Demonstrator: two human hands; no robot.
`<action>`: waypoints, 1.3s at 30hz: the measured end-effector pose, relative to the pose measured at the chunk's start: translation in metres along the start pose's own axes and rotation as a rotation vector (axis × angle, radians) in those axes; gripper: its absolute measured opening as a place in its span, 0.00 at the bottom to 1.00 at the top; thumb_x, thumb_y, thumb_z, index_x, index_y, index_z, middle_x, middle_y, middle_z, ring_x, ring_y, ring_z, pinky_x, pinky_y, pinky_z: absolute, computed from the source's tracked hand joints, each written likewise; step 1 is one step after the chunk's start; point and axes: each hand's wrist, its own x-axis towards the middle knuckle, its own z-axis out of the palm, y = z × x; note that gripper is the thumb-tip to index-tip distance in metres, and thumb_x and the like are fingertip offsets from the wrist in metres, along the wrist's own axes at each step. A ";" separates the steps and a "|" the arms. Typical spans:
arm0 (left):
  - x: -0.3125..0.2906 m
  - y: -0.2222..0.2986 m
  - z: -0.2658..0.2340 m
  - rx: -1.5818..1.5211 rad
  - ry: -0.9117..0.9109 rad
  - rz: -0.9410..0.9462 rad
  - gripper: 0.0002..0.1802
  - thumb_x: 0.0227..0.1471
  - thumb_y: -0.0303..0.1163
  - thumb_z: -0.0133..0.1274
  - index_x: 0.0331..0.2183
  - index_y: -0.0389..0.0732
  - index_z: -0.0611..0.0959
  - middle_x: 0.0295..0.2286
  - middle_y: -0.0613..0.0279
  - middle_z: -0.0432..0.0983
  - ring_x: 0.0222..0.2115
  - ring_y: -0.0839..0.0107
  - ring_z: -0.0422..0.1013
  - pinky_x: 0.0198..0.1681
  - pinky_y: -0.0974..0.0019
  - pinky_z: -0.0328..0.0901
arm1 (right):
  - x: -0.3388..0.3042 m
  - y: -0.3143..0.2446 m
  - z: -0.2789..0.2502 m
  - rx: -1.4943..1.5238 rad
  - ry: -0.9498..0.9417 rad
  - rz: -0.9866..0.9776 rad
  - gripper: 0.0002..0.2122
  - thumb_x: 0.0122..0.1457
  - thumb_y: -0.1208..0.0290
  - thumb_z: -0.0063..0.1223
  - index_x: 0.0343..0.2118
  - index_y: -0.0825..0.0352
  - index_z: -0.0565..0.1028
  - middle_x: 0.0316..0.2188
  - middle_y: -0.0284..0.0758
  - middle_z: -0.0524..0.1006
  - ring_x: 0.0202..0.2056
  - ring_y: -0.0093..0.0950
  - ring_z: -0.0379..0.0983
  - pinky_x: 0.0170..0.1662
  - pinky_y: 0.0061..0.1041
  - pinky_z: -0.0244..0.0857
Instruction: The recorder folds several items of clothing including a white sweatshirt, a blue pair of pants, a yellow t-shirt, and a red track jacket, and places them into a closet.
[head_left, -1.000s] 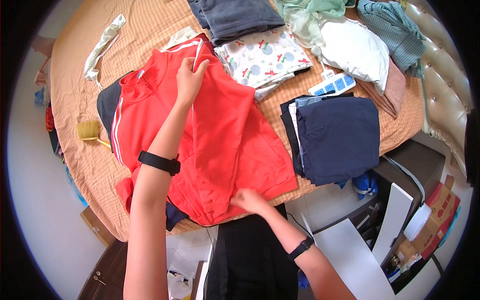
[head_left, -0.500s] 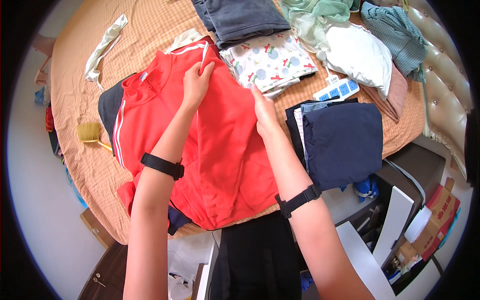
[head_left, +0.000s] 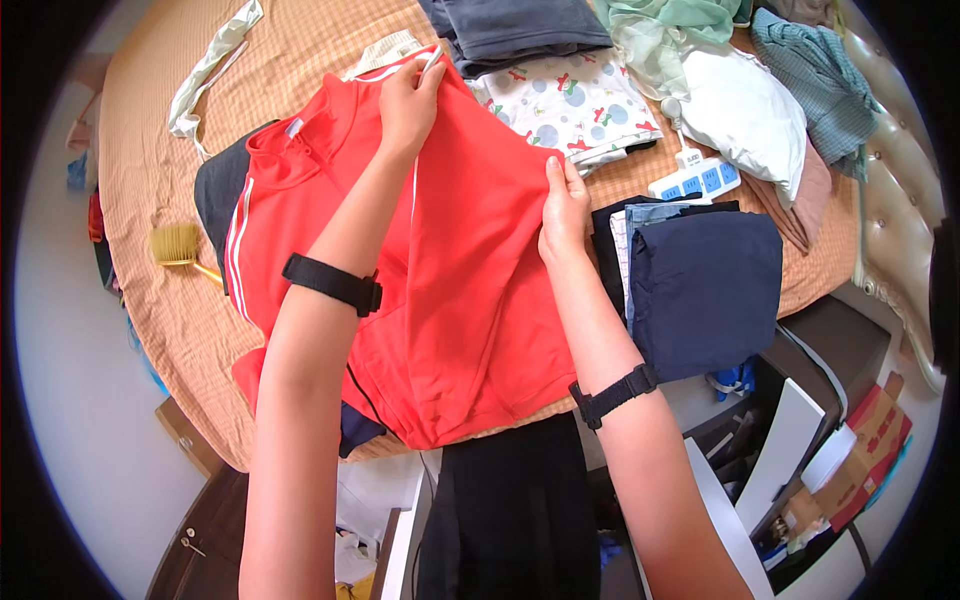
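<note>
A red zip-up jacket with white stripes lies spread on the bed, its collar toward the far left. My left hand pinches the fabric near the far shoulder, by the white stripe. At the jacket's right edge, my right hand grips the cloth between thumb and fingers, pulling it taut into a point. One sleeve lies folded across the front of the jacket. Beneath its left side a dark garment shows. Black straps circle both my forearms.
Right of the jacket sits a folded navy stack. Beyond are a white patterned cloth, grey folded clothes, a power strip and a white pillow. A yellow brush lies left on the checked bed sheet.
My left hand has slid farther away along the shoulder stripe. My right hand has moved right, stretching the jacket's right edge outward. The view has shifted slightly.
</note>
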 end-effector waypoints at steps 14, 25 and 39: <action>-0.068 -0.016 -0.001 0.843 -0.164 0.741 0.33 0.47 0.48 0.49 0.51 0.41 0.64 0.53 0.59 0.56 0.56 0.65 0.49 0.57 0.55 0.42 | -0.037 0.011 -0.001 -1.435 -0.227 -0.851 0.28 0.51 0.63 0.50 0.54 0.69 0.57 0.55 0.44 0.54 0.57 0.37 0.49 0.58 0.43 0.38; -0.076 -0.009 -0.021 0.771 -0.141 0.561 0.41 0.39 0.47 0.54 0.52 0.39 0.60 0.53 0.51 0.53 0.55 0.55 0.49 0.56 0.50 0.43 | -0.041 0.009 0.001 -1.513 -0.235 -0.687 0.32 0.51 0.57 0.50 0.55 0.70 0.54 0.57 0.47 0.51 0.58 0.37 0.46 0.59 0.45 0.35; -0.238 -0.012 -0.242 0.734 0.389 -0.101 0.33 0.39 0.35 0.57 0.46 0.32 0.64 0.47 0.47 0.59 0.48 0.53 0.57 0.50 0.57 0.55 | -0.189 0.028 0.066 -1.108 -1.041 -0.508 0.20 0.52 0.65 0.49 0.45 0.69 0.62 0.42 0.47 0.66 0.43 0.43 0.65 0.43 0.36 0.61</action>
